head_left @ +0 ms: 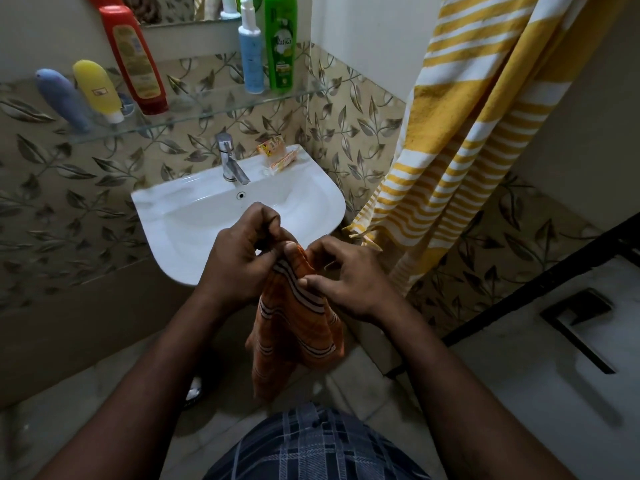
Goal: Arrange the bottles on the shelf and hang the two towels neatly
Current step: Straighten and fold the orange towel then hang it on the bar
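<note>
While left hand point(239, 259), right hand point(348, 284) pinch towel point(294, 327)

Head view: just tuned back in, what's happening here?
A person at the sink pinches the top of an orange striped towel with the left hand and right hand; it dangles bunched below them, not yet hung. A yellow striped towel hangs at the right. Bottles stand on the glass shelf.

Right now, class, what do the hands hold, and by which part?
The left hand and the right hand both pinch the orange striped towel at its bunched top edge; the rest hangs below them.
</note>
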### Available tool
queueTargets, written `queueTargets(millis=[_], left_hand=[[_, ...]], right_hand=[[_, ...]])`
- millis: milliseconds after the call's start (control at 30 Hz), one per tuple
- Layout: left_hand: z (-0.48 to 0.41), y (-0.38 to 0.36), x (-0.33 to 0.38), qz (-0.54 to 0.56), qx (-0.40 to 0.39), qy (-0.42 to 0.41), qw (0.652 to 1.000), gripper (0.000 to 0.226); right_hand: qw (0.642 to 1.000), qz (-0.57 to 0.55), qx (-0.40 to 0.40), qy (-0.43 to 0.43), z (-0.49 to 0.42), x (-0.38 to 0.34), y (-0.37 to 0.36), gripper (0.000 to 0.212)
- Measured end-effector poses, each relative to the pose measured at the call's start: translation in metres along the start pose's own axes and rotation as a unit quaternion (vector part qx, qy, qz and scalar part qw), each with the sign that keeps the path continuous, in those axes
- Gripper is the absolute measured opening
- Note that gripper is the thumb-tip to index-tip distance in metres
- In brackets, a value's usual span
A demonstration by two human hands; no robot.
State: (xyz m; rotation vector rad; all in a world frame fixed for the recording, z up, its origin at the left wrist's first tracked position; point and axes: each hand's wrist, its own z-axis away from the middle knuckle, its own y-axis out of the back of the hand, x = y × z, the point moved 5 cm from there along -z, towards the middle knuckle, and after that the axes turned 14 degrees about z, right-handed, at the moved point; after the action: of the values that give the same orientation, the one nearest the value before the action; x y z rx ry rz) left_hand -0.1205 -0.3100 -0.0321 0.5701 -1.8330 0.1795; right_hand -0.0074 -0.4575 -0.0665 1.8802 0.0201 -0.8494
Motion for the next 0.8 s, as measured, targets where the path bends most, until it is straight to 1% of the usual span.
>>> queueTargets(millis=[133,233,300,433,567,667,800], left_hand=[[0.001,0.003,0.001,-0.006,0.035,-0.001,0.999,0.027],[0.000,0.007,0.001,0.009,0.058,0.006,0.998,0.029],[-0.001,0.008,0.002,0.017,0.064,0.003,0.998,0.029],[-0.003,0.007,0.004,0.034,0.063,0.006,0.997,0.027],[-0.005,0.007,0.006,0.030,0.070,0.000,0.997,0.026],[-0.008,0.006,0.008,0.014,0.072,-0.010,0.997,0.031],[-0.009,0.003,0.010,-0.003,0.073,-0.014,0.997,0.036]], right_hand=[[0.998,-0.009,0.065,0.003,0.000,-0.004,-0.002,0.025],[0.988,0.010,0.154,0.024,0.004,-0.009,-0.002,0.021],[0.981,0.025,0.188,0.038,0.006,-0.013,-0.004,0.021],[0.978,-0.001,0.201,0.048,0.007,-0.017,-0.003,0.022],[0.977,0.003,0.206,0.046,0.008,-0.018,-0.003,0.022],[0.976,0.000,0.213,0.052,0.009,-0.018,0.000,0.017],[0.981,0.018,0.187,0.036,0.005,-0.019,-0.006,0.024]])
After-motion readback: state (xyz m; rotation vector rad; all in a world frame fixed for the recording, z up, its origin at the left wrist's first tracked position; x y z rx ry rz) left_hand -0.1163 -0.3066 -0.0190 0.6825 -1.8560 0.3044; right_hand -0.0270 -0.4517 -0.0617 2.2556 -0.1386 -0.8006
